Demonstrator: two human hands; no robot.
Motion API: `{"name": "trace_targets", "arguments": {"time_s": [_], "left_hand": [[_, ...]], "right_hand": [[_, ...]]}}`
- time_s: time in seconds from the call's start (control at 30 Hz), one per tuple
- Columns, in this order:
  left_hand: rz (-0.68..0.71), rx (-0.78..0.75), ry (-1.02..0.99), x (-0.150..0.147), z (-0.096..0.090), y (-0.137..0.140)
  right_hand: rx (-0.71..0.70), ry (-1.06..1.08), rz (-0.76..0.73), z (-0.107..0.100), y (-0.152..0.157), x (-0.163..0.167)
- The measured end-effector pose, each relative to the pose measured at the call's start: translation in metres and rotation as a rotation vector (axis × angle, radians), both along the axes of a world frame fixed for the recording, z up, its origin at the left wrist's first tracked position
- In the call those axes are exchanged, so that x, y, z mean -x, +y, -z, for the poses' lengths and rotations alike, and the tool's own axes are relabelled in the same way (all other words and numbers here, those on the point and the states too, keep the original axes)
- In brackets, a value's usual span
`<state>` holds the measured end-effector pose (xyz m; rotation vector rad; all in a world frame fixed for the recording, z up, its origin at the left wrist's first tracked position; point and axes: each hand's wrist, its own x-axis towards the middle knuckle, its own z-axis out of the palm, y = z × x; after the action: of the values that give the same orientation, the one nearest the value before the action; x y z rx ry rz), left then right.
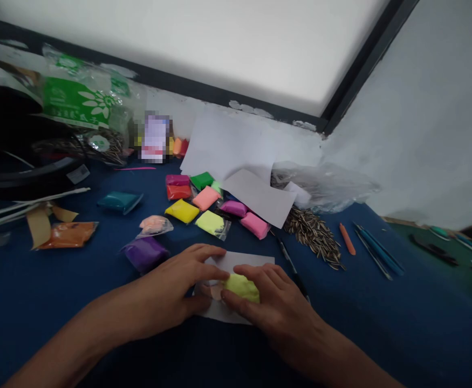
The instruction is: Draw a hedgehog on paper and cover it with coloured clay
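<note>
A lump of pale yellow modelling clay (241, 287) lies on a small white paper sheet (236, 260) in front of me. My right hand (274, 296) curves around it, thumb on the near side and fingers on the far side. To its left, my left hand (187, 280) has its fingers apart, the index fingertip reaching the clay's left edge. Between the two hands a small pale pinkish patch shows on the paper, too unclear to name. A purple clay packet (145, 253) sits just beyond my left wrist.
Behind my hands lie several coloured clay packets (182, 210). A pen (292, 267), a pile of striped seeds (314, 234), an orange stick (347, 238) and blue tools (379, 249) are to the right. At the back left stands a green-and-clear bag (82, 99); white papers (227, 145) lean behind.
</note>
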<state>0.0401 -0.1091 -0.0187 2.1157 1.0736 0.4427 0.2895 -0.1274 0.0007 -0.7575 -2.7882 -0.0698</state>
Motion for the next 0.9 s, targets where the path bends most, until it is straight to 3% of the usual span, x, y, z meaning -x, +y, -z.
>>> {"name": "trace_targets", "arguments": {"time_s": [0.5, 0.9], "left_hand": [[0.019, -0.012, 0.008, -0.0009, -0.0039, 0.0001], [0.018, -0.062, 0.018, -0.0009, -0.0003, -0.0019]], "right_hand": [[0.008, 0.020, -0.047, 0.0053, -0.0089, 0.0043], [-0.120, 0.047, -0.014, 0.0082, -0.0099, 0.0055]]}}
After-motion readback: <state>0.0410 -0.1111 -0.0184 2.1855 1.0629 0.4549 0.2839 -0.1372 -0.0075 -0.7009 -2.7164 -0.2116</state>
